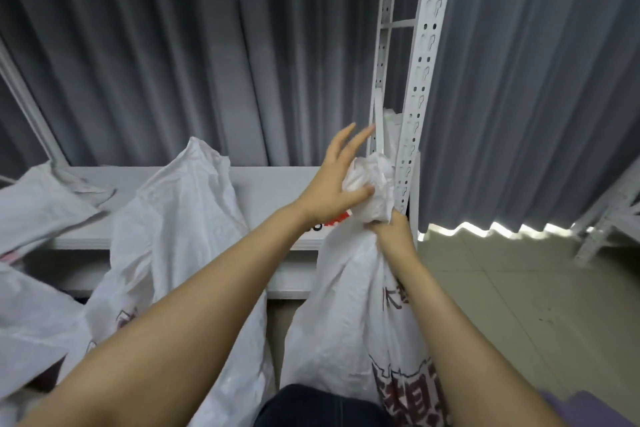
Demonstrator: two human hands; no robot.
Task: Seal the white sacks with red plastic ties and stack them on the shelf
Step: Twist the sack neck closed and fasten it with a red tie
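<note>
Floor, against shelf (270, 191): white sack (346, 305), contents hidden. Right hand (391, 232) grips its gathered neck, just under the bunched top. Left hand (332, 184) has fingers spread, thumb touching that bunch. Second sack (180, 218) stands left, mouth loose.

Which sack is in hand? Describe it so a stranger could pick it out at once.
Find the white perforated shelf upright right of centre. In front of it stands a white sack with red print. Unlike the slack sack to its left, its neck is bunched tight, gripped by the right hand, with the left hand open against the bunch.
</note>
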